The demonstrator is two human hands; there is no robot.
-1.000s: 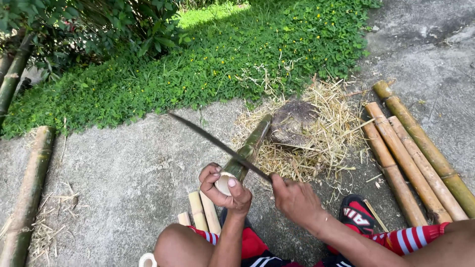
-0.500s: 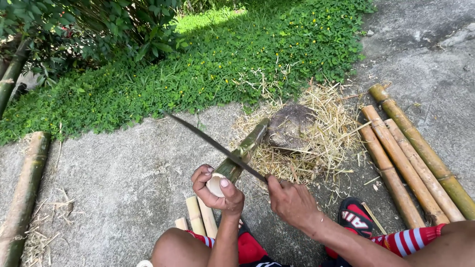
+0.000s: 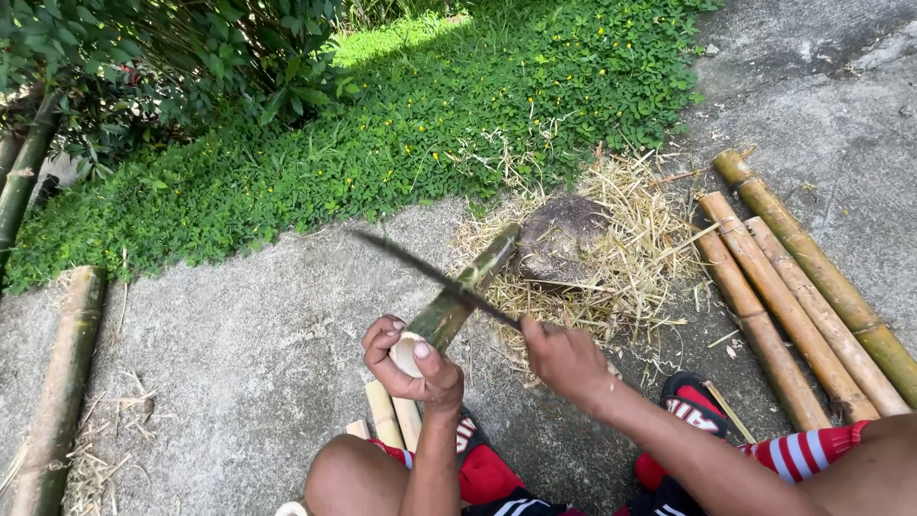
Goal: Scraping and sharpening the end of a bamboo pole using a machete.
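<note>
My left hand point(image 3: 411, 363) grips the near end of a short green bamboo piece point(image 3: 468, 291). The piece slants away from me, its far end resting on a dark round chopping block point(image 3: 562, 239). My right hand point(image 3: 564, 358) holds the handle of a long dark knife point(image 3: 430, 275). The blade lies across the bamboo about halfway along it, with the tip pointing left.
Dry straw shavings point(image 3: 650, 248) surround the block. Several long bamboo poles point(image 3: 793, 296) lie at the right, one pole point(image 3: 62, 382) at the left. Pale cut bamboo sticks point(image 3: 387, 416) lie by my knee. Green ground cover point(image 3: 401, 124) borders the concrete.
The knife blade has shifted slightly along the bamboo piece. Both hands keep their grip, and the view has moved a little.
</note>
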